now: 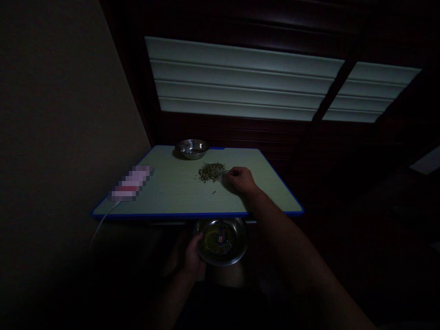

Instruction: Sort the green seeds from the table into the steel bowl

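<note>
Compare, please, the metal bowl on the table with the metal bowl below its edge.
The far bowl stands on the table; the near bowl is held by the left hand below the front edge. The near bowl holds greenish grains; the far bowl shows no such heap, though its bottom is dim. Both are round, shiny metal.
</note>
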### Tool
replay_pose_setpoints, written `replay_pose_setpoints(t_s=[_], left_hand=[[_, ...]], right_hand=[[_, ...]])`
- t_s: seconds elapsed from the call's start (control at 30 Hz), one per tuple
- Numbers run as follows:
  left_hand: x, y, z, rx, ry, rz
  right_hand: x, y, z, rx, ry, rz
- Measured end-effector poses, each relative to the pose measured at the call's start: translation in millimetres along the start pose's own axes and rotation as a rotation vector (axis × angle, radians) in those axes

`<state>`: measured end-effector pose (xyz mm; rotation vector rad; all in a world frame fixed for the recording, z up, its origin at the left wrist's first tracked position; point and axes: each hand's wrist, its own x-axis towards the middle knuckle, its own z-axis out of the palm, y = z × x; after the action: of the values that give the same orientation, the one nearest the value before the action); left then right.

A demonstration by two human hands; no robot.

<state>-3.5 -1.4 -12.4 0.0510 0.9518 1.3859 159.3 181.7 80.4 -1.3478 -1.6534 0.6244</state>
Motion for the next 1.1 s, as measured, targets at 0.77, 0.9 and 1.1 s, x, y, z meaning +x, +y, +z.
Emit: replay_pose_setpoints(t_s=[0.77, 0.9, 1.1], left_hand=[[-1.4, 0.5, 2.7, -0.011, 0.019, 0.017], [-0.7, 0.4, 0.3, -0.014, 0.003, 0.004], [0.3, -0.3, -1.0, -0.021, -0.016, -0.005]], right_hand=[[-1.9, -2.6, 0.3, 0.066, -0.052, -0.116], [-2.7, -3.1, 1.1, 0.105, -0.064, -0.118], [-3.1, -4.9, 0.8, 0.084, -0.043, -0.106]])
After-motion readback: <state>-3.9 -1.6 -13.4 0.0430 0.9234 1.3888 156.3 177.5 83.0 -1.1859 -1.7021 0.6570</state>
